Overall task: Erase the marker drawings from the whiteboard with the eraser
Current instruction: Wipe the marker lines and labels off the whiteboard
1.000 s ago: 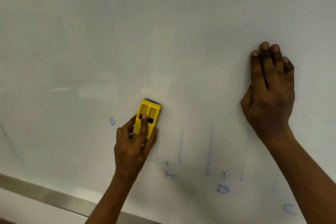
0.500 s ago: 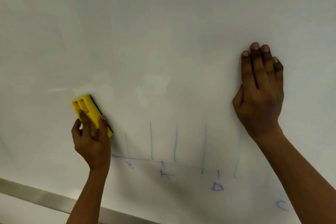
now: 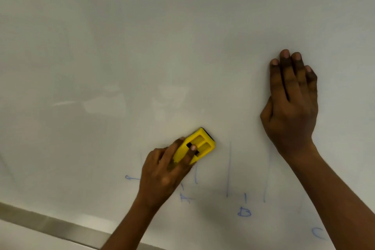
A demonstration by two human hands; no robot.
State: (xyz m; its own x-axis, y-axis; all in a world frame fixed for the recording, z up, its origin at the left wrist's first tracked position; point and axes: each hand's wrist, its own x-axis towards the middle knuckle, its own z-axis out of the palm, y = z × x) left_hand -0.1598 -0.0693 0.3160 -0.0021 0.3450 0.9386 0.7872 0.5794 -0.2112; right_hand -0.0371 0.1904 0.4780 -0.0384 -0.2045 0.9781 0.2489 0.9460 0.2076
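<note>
A white whiteboard (image 3: 142, 46) fills the view. My left hand (image 3: 162, 174) grips a yellow eraser (image 3: 199, 144) with a black pad, pressed on the board and tilted up to the right. Blue marker drawings sit low on the board: thin vertical lines (image 3: 228, 168), an arrow tip (image 3: 129, 178), and the letters A (image 3: 185, 199), B (image 3: 244, 212) and C (image 3: 318, 233). My left hand covers part of the drawing. My right hand (image 3: 292, 107) lies flat on the board to the right, fingers straight and together, holding nothing.
A grey metal frame (image 3: 50, 223) runs along the board's lower edge at bottom left. Ceiling lights reflect in the glossy surface at the top.
My left hand swept the eraser left, then back right to the vertical lines. The blue mark at left and the upper parts of two left lines are gone. My right hand stays put.
</note>
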